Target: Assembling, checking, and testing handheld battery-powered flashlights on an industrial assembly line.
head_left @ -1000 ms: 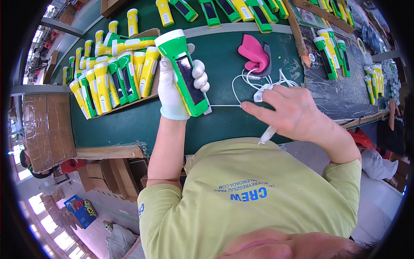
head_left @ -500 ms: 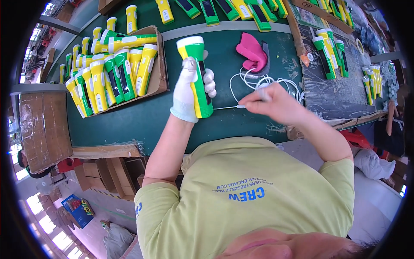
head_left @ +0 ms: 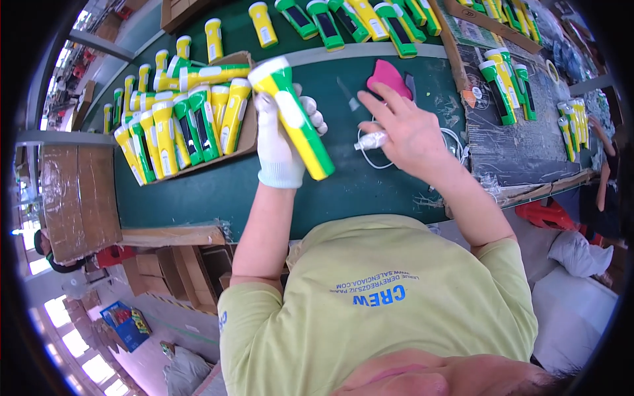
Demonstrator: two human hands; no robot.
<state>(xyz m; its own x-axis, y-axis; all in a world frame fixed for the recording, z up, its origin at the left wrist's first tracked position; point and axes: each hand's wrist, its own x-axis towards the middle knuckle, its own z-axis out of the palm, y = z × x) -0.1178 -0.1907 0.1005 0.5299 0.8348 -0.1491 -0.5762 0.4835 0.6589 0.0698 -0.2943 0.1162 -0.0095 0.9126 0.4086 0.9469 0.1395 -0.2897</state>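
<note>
My left hand point(head_left: 277, 142), in a white glove, is wrapped round a yellow and green flashlight point(head_left: 295, 122). The flashlight leans with its white head up to the left and its tail toward me. Bare, with fingers spread, my right hand point(head_left: 413, 135) hovers over the table near a pink cloth piece point(head_left: 388, 79). A small white, plug-like piece point(head_left: 371, 140) shows at the thumb side of that hand; whether it is gripped is unclear. Partly under the hand lies a coiled white cable point(head_left: 454, 140). A blurred pale streak appears left of the cloth.
At the left, an open carton point(head_left: 246, 135) holds several yellow and green flashlights. More flashlights point(head_left: 325, 26) lie along the far side of the green table point(head_left: 198, 204). To the right, others rest on a dark cardboard-covered surface point(head_left: 489, 148). Another person's arm point(head_left: 602, 142) shows at far right.
My right hand has left its pinch on the cable beside the flashlight's tail, spread its fingers and moved toward the pink cloth. My left hand has turned the flashlight, showing its yellow side.
</note>
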